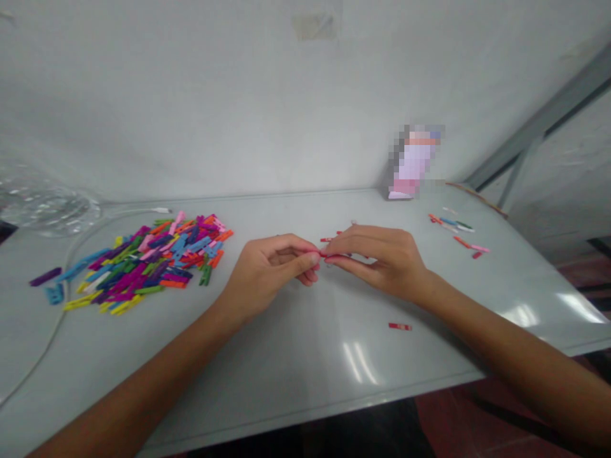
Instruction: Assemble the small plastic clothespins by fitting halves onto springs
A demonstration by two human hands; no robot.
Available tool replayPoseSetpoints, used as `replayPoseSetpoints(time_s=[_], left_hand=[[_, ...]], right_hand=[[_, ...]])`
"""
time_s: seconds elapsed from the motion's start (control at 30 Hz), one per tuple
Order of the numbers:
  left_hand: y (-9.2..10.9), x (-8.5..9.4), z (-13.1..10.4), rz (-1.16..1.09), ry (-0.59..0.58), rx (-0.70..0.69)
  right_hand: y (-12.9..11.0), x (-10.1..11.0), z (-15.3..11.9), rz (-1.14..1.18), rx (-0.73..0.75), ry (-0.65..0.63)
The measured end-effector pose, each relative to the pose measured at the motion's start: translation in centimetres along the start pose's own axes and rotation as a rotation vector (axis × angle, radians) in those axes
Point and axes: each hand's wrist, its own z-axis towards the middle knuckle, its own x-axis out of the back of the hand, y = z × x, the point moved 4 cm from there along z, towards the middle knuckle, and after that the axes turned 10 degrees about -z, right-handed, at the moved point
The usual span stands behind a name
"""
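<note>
My left hand (274, 264) and my right hand (382, 257) meet above the middle of the table, fingertips pinched together. Between them shows a sliver of a small red clothespin piece (323, 254), mostly hidden by the fingers. Other small red clothespin parts (326, 240) lie just behind the fingertips, partly covered by my right hand. A single red clothespin half (400, 327) rests flat on the table, nearer to me and below my right wrist. To the left of my left hand spreads a big heap of colourful clothespins (157, 261).
On the right of the white table (286, 381) lie several loose clothespin pieces (458, 226). A blurred-out upright box (413, 165) leans on the back wall. Clear crinkled plastic (42, 197) sits at the far left, with a white cable (60, 318) running forward.
</note>
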Motion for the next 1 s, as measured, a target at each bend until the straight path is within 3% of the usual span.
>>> replayPoseSetpoints(time_s=[0.13,0.23,0.47,0.73,0.9,1.0], left_hand=[[-0.5,0.0,0.1,-0.016,-0.029,0.04],[-0.3,-0.2,-0.2,0.026,0.017,0.03],[0.5,-0.3,-0.6,0.177,0.116,-0.127],[1.3,-0.2,-0.7,0.346,0.053,-0.296],[1.5,-0.1,-0.6,0.321,0.1,-0.241],[1.5,0.5,-0.2,0.298,0.173,-0.159]], right_hand=[[0.2,-0.3,-0.3,0.004,0.023,-0.004],[0.2,-0.3,-0.5,0.003,0.006,-0.009],[0.4,-0.4,-0.6,0.07,-0.129,0.034],[0.7,-0.8,-0.3,0.205,-0.33,0.051],[2.1,0.0,0.0,0.198,-0.45,-0.033],[4.3,1.1,0.1,0.051,-0.466,-0.23]])
